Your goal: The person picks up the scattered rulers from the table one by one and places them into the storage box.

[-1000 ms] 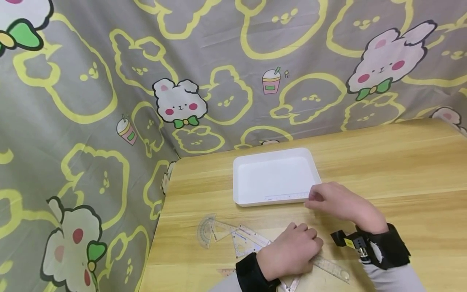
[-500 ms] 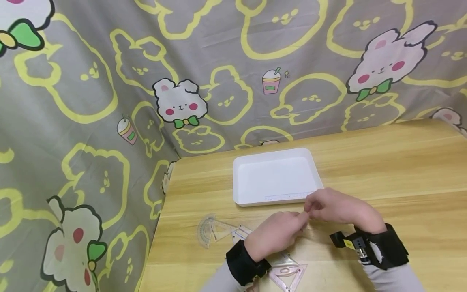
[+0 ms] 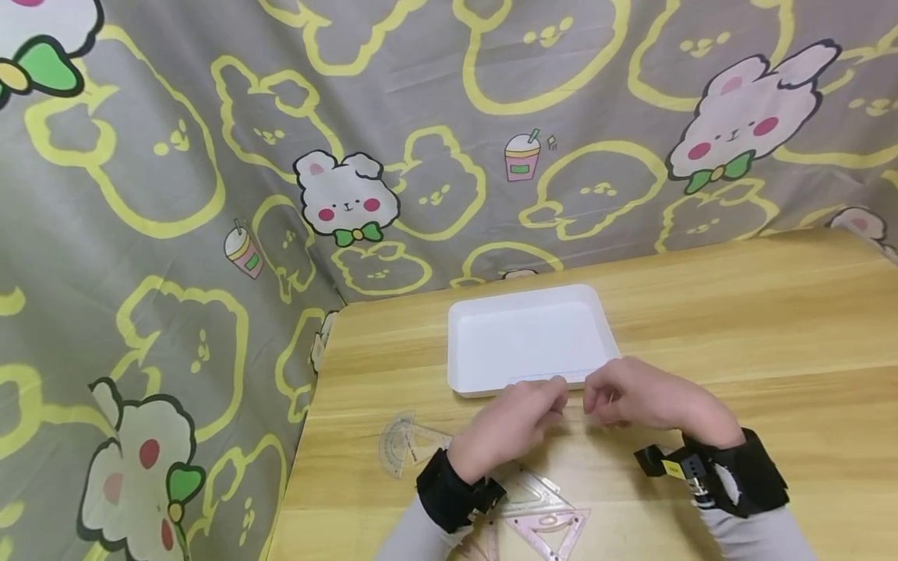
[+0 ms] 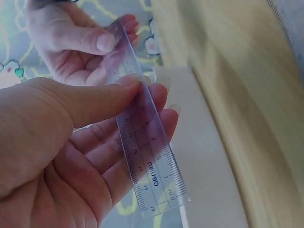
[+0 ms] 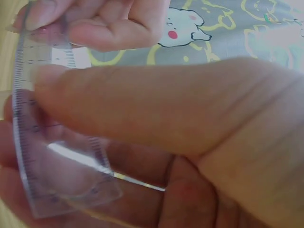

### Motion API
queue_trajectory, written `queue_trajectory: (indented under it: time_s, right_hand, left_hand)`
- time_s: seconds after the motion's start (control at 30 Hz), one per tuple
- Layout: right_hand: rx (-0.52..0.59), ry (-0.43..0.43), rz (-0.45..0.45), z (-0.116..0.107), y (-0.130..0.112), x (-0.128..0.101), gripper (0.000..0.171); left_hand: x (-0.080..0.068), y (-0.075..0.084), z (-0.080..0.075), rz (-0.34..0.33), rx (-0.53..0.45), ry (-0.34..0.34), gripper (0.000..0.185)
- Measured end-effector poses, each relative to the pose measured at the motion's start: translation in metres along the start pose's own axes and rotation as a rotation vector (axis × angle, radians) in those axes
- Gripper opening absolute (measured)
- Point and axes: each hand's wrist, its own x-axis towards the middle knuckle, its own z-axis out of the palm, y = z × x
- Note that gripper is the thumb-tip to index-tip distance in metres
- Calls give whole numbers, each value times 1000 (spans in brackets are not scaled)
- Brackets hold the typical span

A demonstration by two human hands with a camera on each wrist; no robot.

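Note:
Both hands hold one clear plastic ruler (image 4: 154,175) between them, just in front of the white tray (image 3: 603,319). My left hand (image 3: 507,430) pinches it with the thumb on top and fingers beneath, as the left wrist view shows. Toward the other end, my right hand (image 3: 648,397) grips it between thumb and fingers; the right wrist view has that end of the ruler (image 5: 61,166) lying over the fingers. Inside the tray, along its near wall, lies another clear ruler (image 3: 526,379), partly hidden by the hands.
Left of the hands on the wooden table (image 3: 772,327) lie a clear protractor (image 3: 394,444) and a small set square (image 3: 426,446). A clear set square (image 3: 528,492) and a pinkish one (image 3: 550,530) lie near the left wrist. A patterned curtain (image 3: 435,93) hangs behind.
My left hand has lifted from the pile of set squares with a ruler and moved up and left toward the tray. My right hand has come off the tray's corner and taken the ruler's other end.

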Motion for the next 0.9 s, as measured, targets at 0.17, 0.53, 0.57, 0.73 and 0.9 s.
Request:
queue_trajectory:
  time_s: [0.17,0.53,0.57,0.73,0.9]
  right_hand:
    - [-10,75,-46,-4,3,1,5]
    - [-66,327,-93,-10,8,5,6]
    - [-76,350,-93,-9,8,7,6]
    - [-124,443,-90,-1,11,19,4]
    - [-169,529,-73,9,17,32,9]
  left_hand:
    - [-2,-8,-10,-11,-34,46,19]
    - [-12,-33,-30,-90,-92,146,11]
    - [-13,-35,-31,-90,-88,158,10]
    - [-14,-46,-29,-98,-69,207,4]
    - [-13,-55,-25,-138,-61,231,7]
